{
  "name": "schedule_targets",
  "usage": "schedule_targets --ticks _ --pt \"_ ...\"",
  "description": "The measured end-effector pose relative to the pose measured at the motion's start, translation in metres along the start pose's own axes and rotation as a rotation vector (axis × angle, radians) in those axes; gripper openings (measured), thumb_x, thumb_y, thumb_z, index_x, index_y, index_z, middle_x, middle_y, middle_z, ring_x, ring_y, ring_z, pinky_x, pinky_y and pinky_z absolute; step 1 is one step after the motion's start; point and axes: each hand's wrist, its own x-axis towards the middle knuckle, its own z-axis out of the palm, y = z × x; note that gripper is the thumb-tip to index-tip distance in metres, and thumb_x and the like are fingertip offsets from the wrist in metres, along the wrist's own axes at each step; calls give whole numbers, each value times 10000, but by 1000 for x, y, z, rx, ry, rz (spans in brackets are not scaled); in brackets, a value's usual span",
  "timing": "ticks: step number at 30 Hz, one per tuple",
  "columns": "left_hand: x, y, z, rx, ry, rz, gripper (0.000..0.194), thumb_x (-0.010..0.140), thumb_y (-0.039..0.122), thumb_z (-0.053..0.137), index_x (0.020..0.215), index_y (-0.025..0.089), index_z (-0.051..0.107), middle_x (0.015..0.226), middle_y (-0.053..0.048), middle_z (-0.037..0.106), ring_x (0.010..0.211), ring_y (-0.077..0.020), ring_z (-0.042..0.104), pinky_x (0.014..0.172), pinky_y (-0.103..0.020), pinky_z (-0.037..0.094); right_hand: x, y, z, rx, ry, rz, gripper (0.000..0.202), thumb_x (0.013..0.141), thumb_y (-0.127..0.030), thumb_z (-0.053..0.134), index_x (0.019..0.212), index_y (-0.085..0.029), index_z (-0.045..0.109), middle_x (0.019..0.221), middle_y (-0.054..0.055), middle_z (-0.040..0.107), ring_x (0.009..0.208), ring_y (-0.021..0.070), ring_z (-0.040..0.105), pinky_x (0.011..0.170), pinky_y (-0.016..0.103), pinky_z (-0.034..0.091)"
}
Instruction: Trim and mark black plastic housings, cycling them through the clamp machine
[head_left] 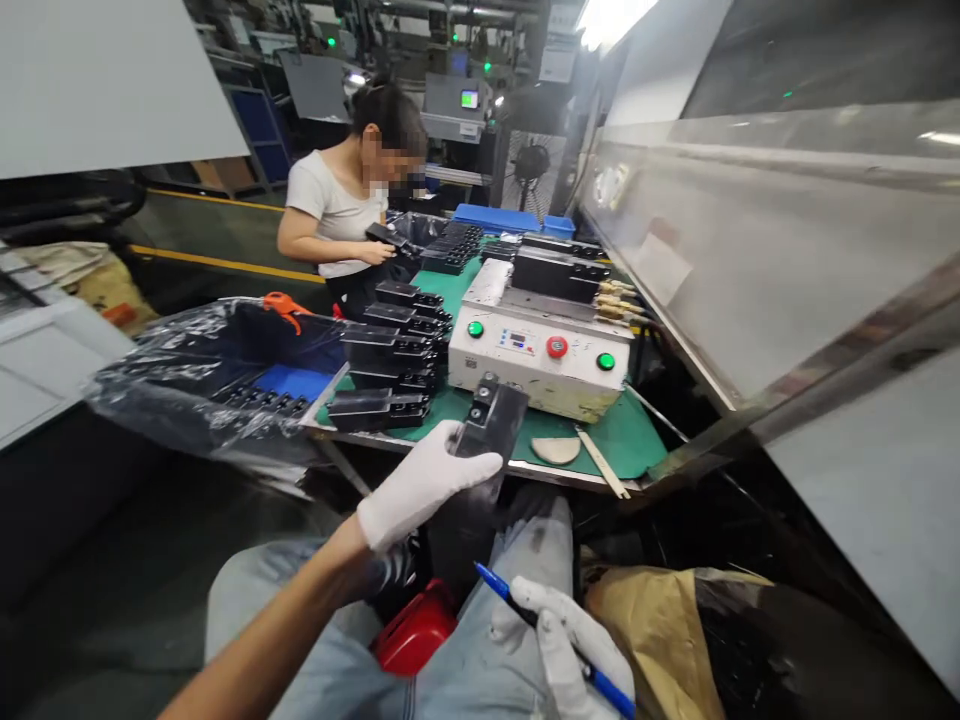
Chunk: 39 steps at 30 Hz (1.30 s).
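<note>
My left hand (431, 478), in a white glove, is closed around a black rectangular plastic part (495, 420). That part is held tilted in front of the table edge, its bracket end with round fittings pointing up and away. Low in the view, over my right thigh, my gloved right hand (570, 645) is closed on a slim blue pen-like tool (491, 578) with a dark middle section. The tool's tip points up and left, apart from the black part. Behind the held part stands a white control box (540, 365) with two green buttons and a red one.
Several similar black parts (386, 350) line the left of the green table mat (637, 435). A beige half-round piece (555, 450) and a thin cream-coloured tool (602, 462) lie at its front. A plastic-lined bin (187, 400) stands left. Another person (337, 205) handles a black part behind.
</note>
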Motion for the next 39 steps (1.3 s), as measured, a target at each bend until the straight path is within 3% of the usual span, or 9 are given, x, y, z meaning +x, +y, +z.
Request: schedule_targets --ticks 4,8,16,24,27,29,34,37,39 --pt "-44 -27 -22 -429 256 -153 473 768 482 772 1087 178 599 1124 -94 731 772 -152 682 743 -330 578 -6 -13 24 -150 -147 -155 218 973 -236 601 1060 -240 800 780 45 790 654 194 751 637 275 628" --pt "-59 -50 -42 -486 412 -184 493 736 491 810 1055 175 606 1132 -117 734 734 -142 684 675 -309 578 -9 -12 46 -191 -261 -269 283 959 -154 581 1149 -260 763 891 34 810 738 191 768 691 291 617" --pt "-65 -63 -61 -563 491 -175 514 721 492 827 1069 180 610 1117 -110 727 728 -134 694 646 -291 592 -20 -11 64 -261 -348 -382 319 925 -101 599 1180 -233 739 925 49 811 784 196 770 711 299 599" --pt "-68 -71 -65 -596 539 -170 498 722 449 839 1079 185 611 863 -50 759 682 -152 716 648 -293 609 -20 -22 93 -183 -473 -429 342 916 -82 586 1211 -205 707 992 58 809 855 188 776 777 296 629" --pt "-75 -71 -69 -650 528 -164 484 719 467 840 1057 196 623 824 -39 762 674 -171 726 612 -294 607 -22 -21 94 -195 -481 -444 302 916 -97 604 1169 -200 734 976 63 812 831 197 781 759 292 640" --pt "-81 -73 -74 -775 481 -155 503 747 549 790 1073 196 639 807 -47 764 670 -193 730 571 -300 599 -26 -19 90 -191 -445 -384 255 934 -136 608 1120 -210 767 931 58 814 775 193 779 715 277 644" --pt "-85 -82 -86 -1273 315 -74 873 689 926 460 1047 160 677 785 -75 723 640 -189 679 507 -298 558 -31 -21 86 -26 -273 -13 189 943 -213 649 1021 -210 821 880 64 817 748 212 786 706 266 659" --pt "-81 -91 -82 -1491 228 89 681 799 801 524 1006 164 648 693 14 582 525 -80 535 466 -203 467 -29 -29 94 114 -250 175 202 961 -260 633 1016 -223 824 809 41 805 695 203 775 682 266 658" --pt "-79 -98 -77 -1509 279 158 447 908 611 545 1015 186 635 684 40 520 472 -37 421 427 -161 367 -28 -33 100 171 -248 202 190 953 -260 647 1013 -240 826 800 32 800 713 195 771 691 256 650"
